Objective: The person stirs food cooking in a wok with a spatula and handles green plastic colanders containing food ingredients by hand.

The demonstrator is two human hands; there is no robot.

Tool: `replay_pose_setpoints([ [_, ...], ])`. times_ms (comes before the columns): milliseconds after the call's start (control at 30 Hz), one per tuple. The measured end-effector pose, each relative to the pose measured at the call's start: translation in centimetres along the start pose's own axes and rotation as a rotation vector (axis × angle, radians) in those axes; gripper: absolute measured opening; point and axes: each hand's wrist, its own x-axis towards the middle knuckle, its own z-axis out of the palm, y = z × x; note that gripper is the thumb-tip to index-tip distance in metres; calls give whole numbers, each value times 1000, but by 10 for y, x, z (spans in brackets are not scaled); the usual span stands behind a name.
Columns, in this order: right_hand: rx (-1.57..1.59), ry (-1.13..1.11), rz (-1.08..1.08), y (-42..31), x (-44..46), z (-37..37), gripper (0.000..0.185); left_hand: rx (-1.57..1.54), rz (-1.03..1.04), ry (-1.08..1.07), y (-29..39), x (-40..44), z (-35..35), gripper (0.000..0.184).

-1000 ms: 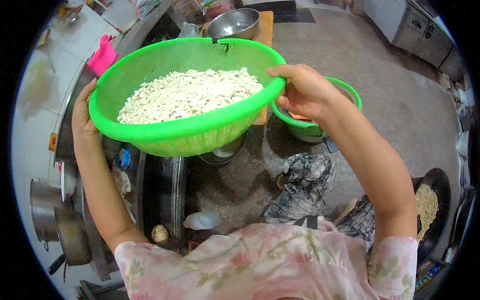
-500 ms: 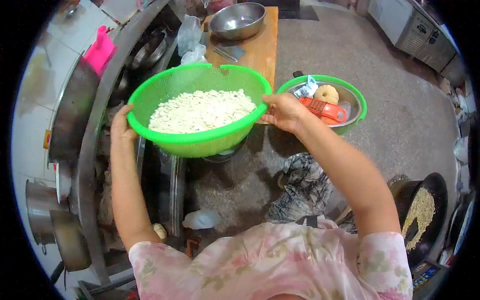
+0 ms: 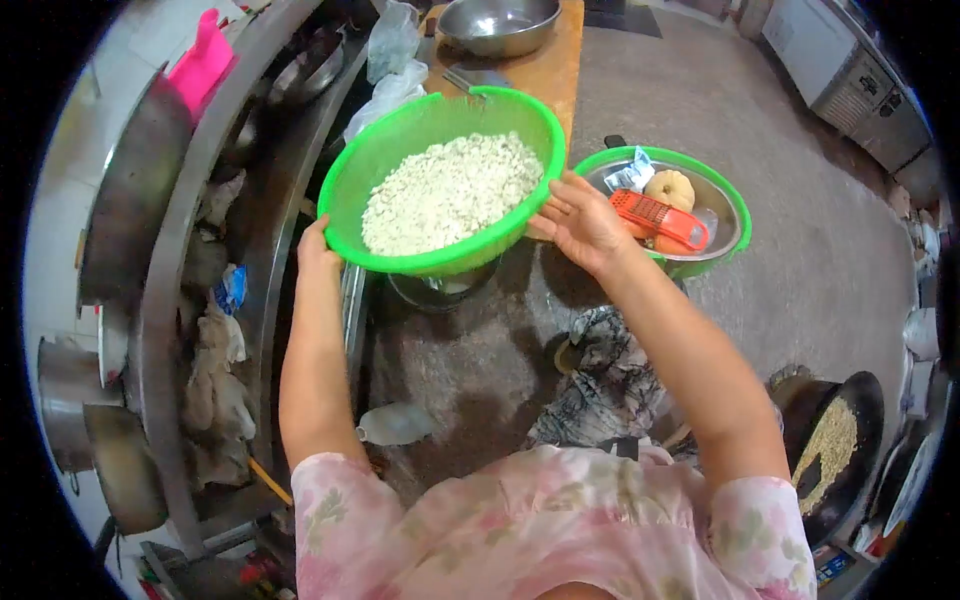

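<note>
A green plastic basket (image 3: 440, 262) is held up in front of me, tilted, with many small pale chopped pieces (image 3: 455, 192) inside. At its left rim, my left hand (image 3: 318, 245) grips the edge, the fingers partly hidden. My right hand (image 3: 580, 222) supports the right side, its fingers against the rim and the wall. Beneath the basket a dark round container (image 3: 440, 295) shows in part.
A wooden board (image 3: 560, 75) bears a steel bowl (image 3: 500, 28) and a cleaver (image 3: 480, 78). Right of the basket, a green-rimmed bowl (image 3: 742, 215) holds an orange grater (image 3: 660, 220). A wok (image 3: 870, 400) with grain-like food stands lower right. Metal shelving (image 3: 165, 350) runs along the left.
Both hands have carried the basket rightward in view, and its tilt has changed. The board, cleaver and green-rimmed bowl have come more fully into view.
</note>
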Motion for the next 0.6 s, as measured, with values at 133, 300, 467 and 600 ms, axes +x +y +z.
replay_pose_setpoints([
  [133,-82,26,0,22,5,13,37,-50,-5,-44,-14,31,-30,33],
  [300,-45,-91,62,5,11,11,38,162,29,-43,28,-2,-2,33],
  [467,-39,-100,174,11,10,34,35,178,47,-37,73,-45,-18,32],
  [600,12,-98,287,30,18,33,32,280,130,-14,102,-68,-37,31],
])
